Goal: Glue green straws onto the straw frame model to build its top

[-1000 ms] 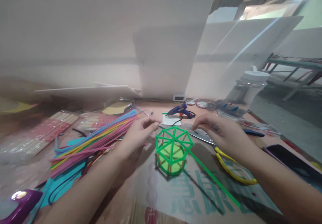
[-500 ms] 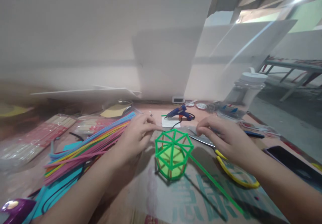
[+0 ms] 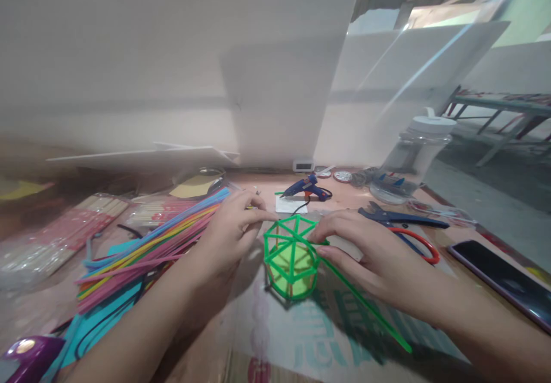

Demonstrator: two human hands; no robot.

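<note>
Head view: Nearer me than the glue gun (image 3: pixel 305 186), a green frame (image 3: pixel 292 258) stands upright, its many-sided, spoked top on brown posts (image 3: pixel 290 287) over a yellow-green base (image 3: pixel 302 255), one long strip (image 3: pixel 371 302) trailing rightward. My right hand (image 3: pixel 364 245) pinches the frame's rim; my left hand (image 3: pixel 237 225), fingers parted, hovers alongside.

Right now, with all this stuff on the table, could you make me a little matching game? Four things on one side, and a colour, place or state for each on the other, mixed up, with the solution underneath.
Things:
1. Glue gun
2. Phone
3. Clear bottle
4. Green frame

Descriptions:
A. Topped with a white lid
B. Between the left hand and the right hand
C. Mostly dark blue
D. Lying flat with a dark screen

Right pairs: 1-C, 2-D, 3-A, 4-B
</note>
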